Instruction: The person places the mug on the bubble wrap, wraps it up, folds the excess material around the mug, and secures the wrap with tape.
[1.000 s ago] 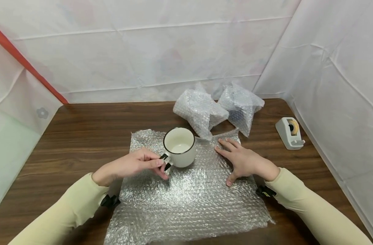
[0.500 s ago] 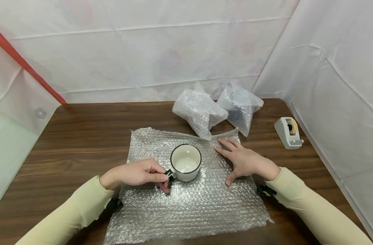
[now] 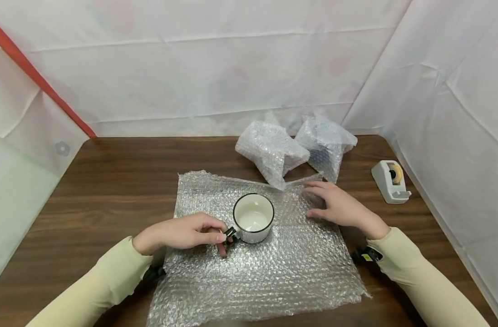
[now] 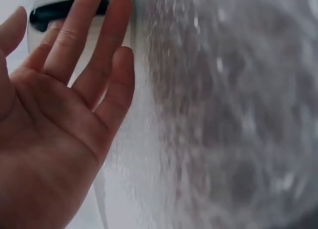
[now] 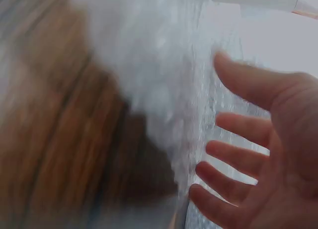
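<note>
A cream enamel mug [image 3: 253,214] with a black rim stands upright on a sheet of bubble wrap [image 3: 265,268]. My left hand [image 3: 187,232] is at its handle [image 3: 231,233], thumb tip against it and fingers around it. In the left wrist view the fingers [image 4: 84,65] overlap the dark handle [image 4: 52,14]. My right hand [image 3: 338,204] is over the right edge of the wrap, fingers spread and lightly bent, holding nothing. The right wrist view shows its fingertips [image 5: 216,148] near the wrap; contact is hard to tell.
Two bubble-wrapped bundles, one nearer [image 3: 271,150] and one farther right [image 3: 324,143], lie at the back of the brown table [image 3: 122,181]. A white tape dispenser [image 3: 391,181] stands at the right edge. White sheeting [image 3: 216,68] hangs behind and beside the table.
My left hand has lowered the mug toward me onto the bubble wrap, where it now stands. My right hand has drawn its thumb in and shifted a little from its spread pose.
</note>
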A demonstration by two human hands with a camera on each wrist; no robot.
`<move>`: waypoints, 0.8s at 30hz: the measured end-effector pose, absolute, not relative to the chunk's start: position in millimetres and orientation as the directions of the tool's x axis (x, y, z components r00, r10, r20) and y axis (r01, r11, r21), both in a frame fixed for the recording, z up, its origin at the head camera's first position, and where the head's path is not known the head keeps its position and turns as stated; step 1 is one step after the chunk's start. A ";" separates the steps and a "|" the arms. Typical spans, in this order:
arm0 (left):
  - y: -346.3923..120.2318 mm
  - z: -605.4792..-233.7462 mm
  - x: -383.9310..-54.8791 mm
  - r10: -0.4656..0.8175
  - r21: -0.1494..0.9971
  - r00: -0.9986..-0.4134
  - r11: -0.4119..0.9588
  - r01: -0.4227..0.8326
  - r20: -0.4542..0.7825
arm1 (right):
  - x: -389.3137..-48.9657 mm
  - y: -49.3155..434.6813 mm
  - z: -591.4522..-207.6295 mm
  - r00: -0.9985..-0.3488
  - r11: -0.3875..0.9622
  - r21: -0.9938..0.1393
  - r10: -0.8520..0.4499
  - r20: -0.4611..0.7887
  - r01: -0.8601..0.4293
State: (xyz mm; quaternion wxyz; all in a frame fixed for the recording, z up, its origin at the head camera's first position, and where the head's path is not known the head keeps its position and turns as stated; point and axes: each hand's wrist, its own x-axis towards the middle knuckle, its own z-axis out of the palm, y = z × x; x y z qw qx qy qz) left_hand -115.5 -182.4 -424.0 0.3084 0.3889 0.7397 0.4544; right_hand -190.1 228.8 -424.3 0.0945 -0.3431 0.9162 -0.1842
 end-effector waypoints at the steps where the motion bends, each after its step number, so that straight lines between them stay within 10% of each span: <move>1: -185.2 -423.5 -116.2 0.848 0.908 -0.520 0.292 0.300 -0.101 | -190.2 230.5 -424.2 -0.763 0.708 -0.397 -0.646 -0.028 -0.585; 12: -224.8 -418.5 -140.0 0.359 0.740 -0.930 0.605 0.294 0.076 | -185.4 238.7 -427.4 -0.781 0.726 -0.357 -0.624 0.018 -0.588; 17: -246.1 -429.8 -153.1 0.105 0.616 -0.983 0.768 0.176 0.149 | -180.3 238.7 -430.5 -0.759 0.710 -0.353 -0.651 0.002 -0.610; 24: -262.7 -437.5 -160.7 0.067 0.722 -0.990 0.691 -0.042 -0.122 | -175.5 240.1 -433.8 -0.706 0.655 -0.390 -0.708 -0.018 -0.647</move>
